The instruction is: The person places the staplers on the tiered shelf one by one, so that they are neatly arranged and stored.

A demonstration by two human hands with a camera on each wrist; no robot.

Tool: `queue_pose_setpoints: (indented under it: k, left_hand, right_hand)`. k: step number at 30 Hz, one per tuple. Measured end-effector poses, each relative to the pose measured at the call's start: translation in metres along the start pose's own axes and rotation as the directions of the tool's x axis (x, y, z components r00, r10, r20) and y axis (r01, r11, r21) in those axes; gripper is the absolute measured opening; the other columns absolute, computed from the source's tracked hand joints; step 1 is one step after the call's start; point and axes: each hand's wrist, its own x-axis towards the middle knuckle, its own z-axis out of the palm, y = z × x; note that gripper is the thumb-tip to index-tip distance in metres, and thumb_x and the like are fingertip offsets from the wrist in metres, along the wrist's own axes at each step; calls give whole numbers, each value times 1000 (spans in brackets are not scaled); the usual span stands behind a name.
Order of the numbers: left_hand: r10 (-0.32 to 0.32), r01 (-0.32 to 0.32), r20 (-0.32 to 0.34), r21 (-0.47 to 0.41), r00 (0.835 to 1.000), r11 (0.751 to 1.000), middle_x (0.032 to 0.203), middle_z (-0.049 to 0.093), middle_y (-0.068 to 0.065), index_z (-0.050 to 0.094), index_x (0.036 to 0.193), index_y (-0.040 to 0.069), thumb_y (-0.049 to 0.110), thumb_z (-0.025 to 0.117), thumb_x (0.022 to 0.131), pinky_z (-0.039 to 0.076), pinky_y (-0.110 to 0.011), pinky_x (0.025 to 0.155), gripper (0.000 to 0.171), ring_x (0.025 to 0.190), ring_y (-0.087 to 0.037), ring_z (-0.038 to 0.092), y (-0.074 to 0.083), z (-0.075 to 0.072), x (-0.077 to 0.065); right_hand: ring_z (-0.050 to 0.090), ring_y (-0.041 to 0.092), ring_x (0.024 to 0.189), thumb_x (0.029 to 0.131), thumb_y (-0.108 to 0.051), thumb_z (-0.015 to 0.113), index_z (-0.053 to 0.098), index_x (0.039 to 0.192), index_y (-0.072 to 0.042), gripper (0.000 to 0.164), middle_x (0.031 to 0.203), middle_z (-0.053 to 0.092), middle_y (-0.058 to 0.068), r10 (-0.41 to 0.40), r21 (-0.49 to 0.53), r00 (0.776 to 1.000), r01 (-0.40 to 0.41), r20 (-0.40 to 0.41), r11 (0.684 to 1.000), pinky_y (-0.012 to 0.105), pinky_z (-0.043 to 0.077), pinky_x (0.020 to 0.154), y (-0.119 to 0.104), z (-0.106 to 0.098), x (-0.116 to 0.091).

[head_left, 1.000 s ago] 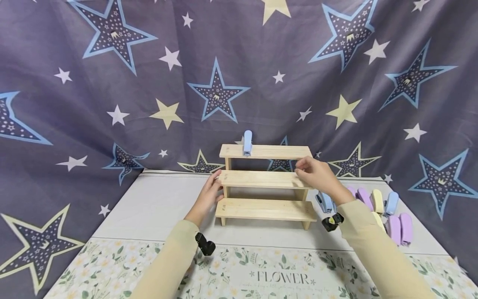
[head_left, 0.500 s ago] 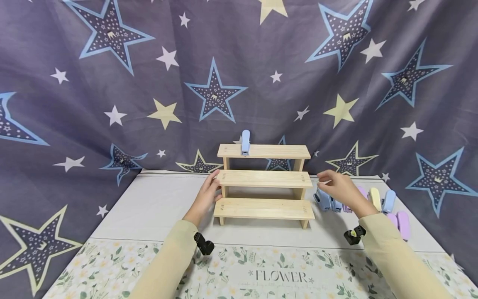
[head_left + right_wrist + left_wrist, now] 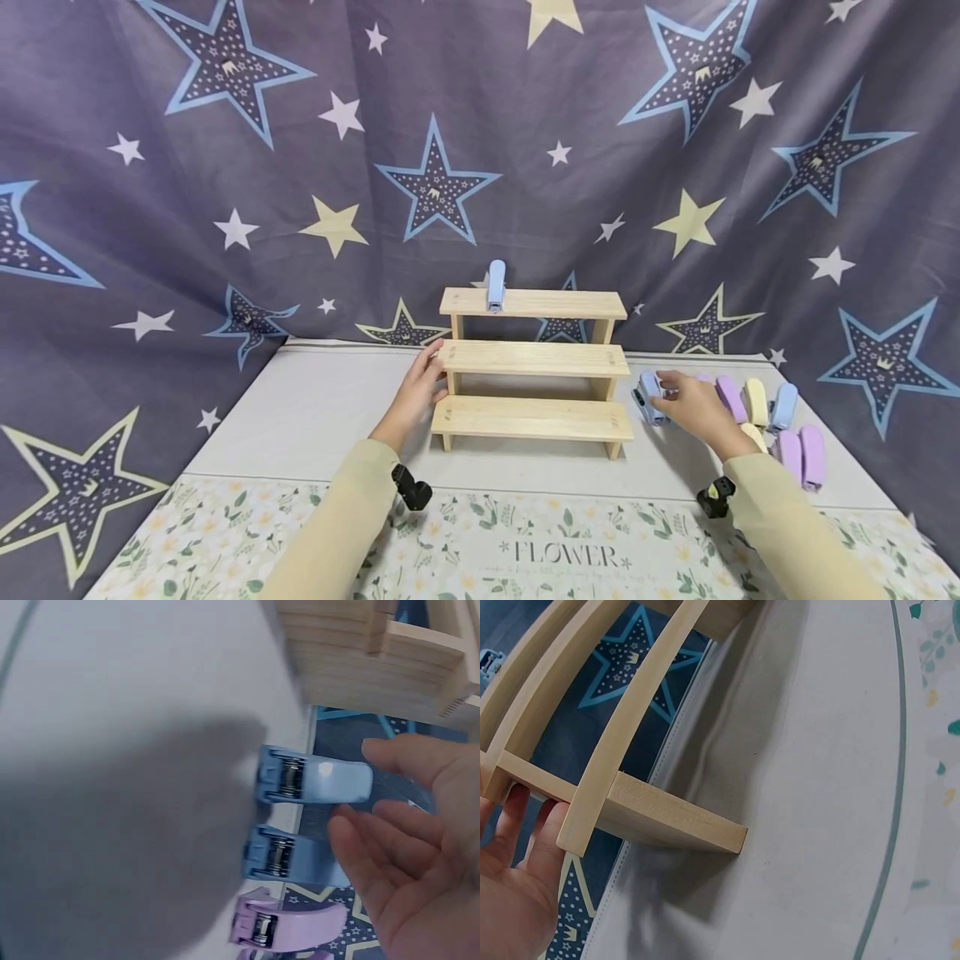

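Observation:
In the head view, a three-tier wooden display shelf [image 3: 532, 358] stands on the table. A light-blue stapler [image 3: 496, 286] stands on its top tier, left of the middle. My left hand [image 3: 415, 390] rests against the shelf's left side, its fingertips touching the wood by the middle tier in the left wrist view. My right hand [image 3: 697, 408] is over the staplers right of the shelf. In the right wrist view, its thumb and fingers are spread about the free end of the nearest blue stapler [image 3: 315, 776], without a visible pinch. Another blue stapler [image 3: 296, 856] lies beside it, partly behind the fingers.
Purple staplers [image 3: 812, 458], a yellow stapler [image 3: 756, 403] and a further blue stapler [image 3: 784, 407] are grouped on the table's right side. A starry curtain [image 3: 300, 167] hangs behind. A floral cloth [image 3: 555, 521] covers the table's front.
My right hand has moved away from the shelf's right end, rightward and down to the blue staplers. My left hand has stayed at the shelf's left side.

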Motion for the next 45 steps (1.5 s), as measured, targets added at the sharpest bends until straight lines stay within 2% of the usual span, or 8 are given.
queue_pose_setpoints:
  k: [4, 8, 11, 16, 23, 32, 37, 45]
  left_hand:
    - [-4, 4, -3, 1, 1000, 1000, 146, 39, -20, 30, 158, 20, 25, 35, 110, 40, -55, 110, 48, 137, -39, 39, -1, 1, 0]
    - [-8, 8, -6, -6, 1000, 1000, 146, 39, -20, 30, 158, 20, 25, 36, 110, 39, -55, 111, 48, 137, -39, 39, -2, 1, -1]
    - [-2, 2, -3, -14, 1000, 1000, 146, 39, -21, 30, 158, 19, 24, 35, 110, 38, -56, 111, 48, 138, -41, 38, -2, 1, -1]
    - [1, -1, -5, -12, 1000, 1000, 147, 39, -21, 31, 157, 20, 24, 36, 110, 39, -56, 110, 48, 138, -40, 38, -1, 1, 0]
    - [-2, 2, -5, -16, 1000, 1000, 146, 40, -20, 31, 157, 20, 25, 36, 110, 39, -55, 111, 48, 137, -39, 39, -3, 0, 1]
    - [14, -14, -4, -1, 1000, 1000, 146, 40, -22, 30, 158, 18, 24, 35, 110, 40, -55, 110, 48, 137, -40, 39, -3, 0, 0]
    - [10, -10, -5, 2, 1000, 1000, 146, 40, -21, 30, 158, 18, 25, 35, 111, 40, -56, 110, 48, 137, -40, 39, -3, 0, 0]
    - [-2, 2, -12, -3, 1000, 1000, 148, 39, -19, 31, 157, 21, 26, 36, 110, 40, -55, 110, 47, 138, -38, 39, -1, 2, -1]
  right_hand:
    - [69, 36, 81, 91, -21, 72, 52, 132, 17, 59, 104, 69, 30, 44, -53, 998, -42, 41, 998, 48, 58, 70, 2, 7, -2]
    - [56, 19, 61, 90, -22, 73, 61, 122, 14, 50, 81, 69, 14, 66, -63, 996, -63, 55, 996, 35, 49, 54, 4, 9, -5]
    - [51, 17, 58, 87, -23, 75, 68, 104, 8, 36, 71, 63, 4, 69, -55, 996, -66, 61, 996, 32, 44, 51, 4, 9, -6]
    - [50, 19, 61, 85, -28, 74, 61, 88, -3, 28, 72, 57, 4, 111, -44, 988, -106, 107, 993, 32, 43, 53, 2, 8, -10]
    - [54, 21, 65, 84, -30, 74, 61, 91, 0, 33, 79, 63, 8, 102, -38, 989, -99, 110, 994, 33, 48, 56, 3, 7, -13]
    - [52, 18, 61, 86, -31, 70, 60, 92, 0, 33, 70, 60, 3, 84, -46, 994, -81, 68, 996, 32, 47, 56, 3, 5, -16]
    - [57, 17, 60, 91, -33, 66, 58, 102, 5, 41, 68, 63, 1, 74, -44, 997, -72, 27, 996, 35, 49, 58, -4, -9, -17]
    - [57, 18, 63, 92, -32, 63, 55, 112, 7, 45, 80, 63, 7, 53, -27, 995, -56, -81, 998, 34, 48, 56, -27, -40, -12]
